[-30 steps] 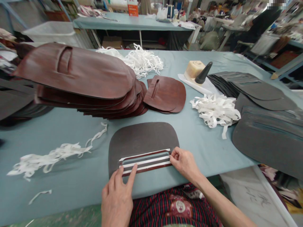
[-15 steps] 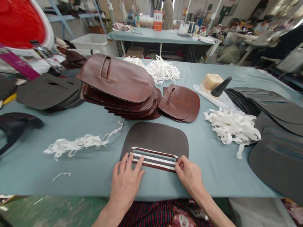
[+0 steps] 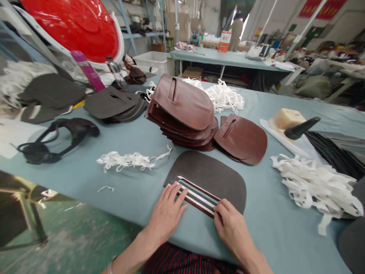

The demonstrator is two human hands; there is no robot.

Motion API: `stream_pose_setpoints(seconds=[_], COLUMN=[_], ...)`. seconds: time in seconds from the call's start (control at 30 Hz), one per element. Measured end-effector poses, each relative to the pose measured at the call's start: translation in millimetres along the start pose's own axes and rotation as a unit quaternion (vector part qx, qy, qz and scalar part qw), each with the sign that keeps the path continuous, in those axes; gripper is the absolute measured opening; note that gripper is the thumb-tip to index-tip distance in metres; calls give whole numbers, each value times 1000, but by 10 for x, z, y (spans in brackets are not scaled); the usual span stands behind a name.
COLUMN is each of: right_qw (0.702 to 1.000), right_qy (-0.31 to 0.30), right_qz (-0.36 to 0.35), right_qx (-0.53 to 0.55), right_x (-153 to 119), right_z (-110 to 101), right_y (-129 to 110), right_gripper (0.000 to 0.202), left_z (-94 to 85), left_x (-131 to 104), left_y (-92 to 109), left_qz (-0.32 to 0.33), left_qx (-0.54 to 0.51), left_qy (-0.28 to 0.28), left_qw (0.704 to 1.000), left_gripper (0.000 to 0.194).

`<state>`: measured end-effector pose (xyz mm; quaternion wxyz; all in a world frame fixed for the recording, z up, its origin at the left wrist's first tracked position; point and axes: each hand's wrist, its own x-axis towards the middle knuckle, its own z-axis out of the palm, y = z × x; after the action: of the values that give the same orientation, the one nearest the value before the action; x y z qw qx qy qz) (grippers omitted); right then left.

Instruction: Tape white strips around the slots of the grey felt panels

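Observation:
A dark grey leather panel [image 3: 209, 169] with rounded corners lies on the table in front of me, its underside apparently up. Along its near edge is a long slot framed in brown leather, with strips of white tape [image 3: 200, 199] beside the opening. My left hand [image 3: 169, 205] rests flat with spread fingertips on the left end of the strips. At the right end, my right hand [image 3: 229, 219] has thumb and fingers pinched together on the end of the white tape; the fingers partly hide what is between them.
Behind the panel stands a stack of brown leather panels [image 3: 182, 102], beside a smaller brown pile [image 3: 242, 139]. White tape heaps [image 3: 310, 182] lie right, left and behind. A yellowish block [image 3: 286, 118] and a black cone-shaped tool [image 3: 302, 128] are at the right; black straps [image 3: 65, 133] lie left.
The view has swung left, so things appear shifted rightward and tilted. Both hands stay at the two ends of the slot, the right one slightly further over the tape.

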<state>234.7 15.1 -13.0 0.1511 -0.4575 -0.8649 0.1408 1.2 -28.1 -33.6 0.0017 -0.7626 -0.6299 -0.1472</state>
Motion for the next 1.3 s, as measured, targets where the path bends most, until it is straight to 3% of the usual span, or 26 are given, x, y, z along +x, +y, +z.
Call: stream_pose_setpoints(seconds=[0.1, 0.23, 0.37, 0.53, 0.8, 1.0, 1.17, 1.3], right_qw=[999, 993, 985, 979, 989, 983, 971, 978], right_qy=[-8, -47, -62, -34, -23, -62, -79, -73], right_qz=[34, 70, 45, 0, 5, 25, 1, 15], right_qx=[10, -78, -156, -203, -146, -171, -227, -193], right_x=[73, 168, 242, 264, 274, 361, 408, 375], right_z=[-22, 22, 52, 5, 43, 62, 13, -12], right_y=[53, 73, 71, 95, 13, -42, -83, -83], right_gripper=[22, 21, 17, 16, 15, 16, 14, 11], left_z=[45, 63, 24, -2, 24, 23, 15, 9], left_x=[22, 29, 30, 34, 23, 20, 19, 15], left_y=[-50, -57, -60, -68, -60, -63, -59, -52], left_qz=[-26, -63, -79, -86, -85, -84, -82, -83], left_qx=[-48, -104, -148, -162, -159, -150, -146, -143], left_qy=[34, 75, 98, 97, 106, 92, 90, 96], left_qw=[998, 990, 981, 978, 978, 981, 982, 982], left_gripper=[39, 33, 28, 28, 30, 30, 29, 30])
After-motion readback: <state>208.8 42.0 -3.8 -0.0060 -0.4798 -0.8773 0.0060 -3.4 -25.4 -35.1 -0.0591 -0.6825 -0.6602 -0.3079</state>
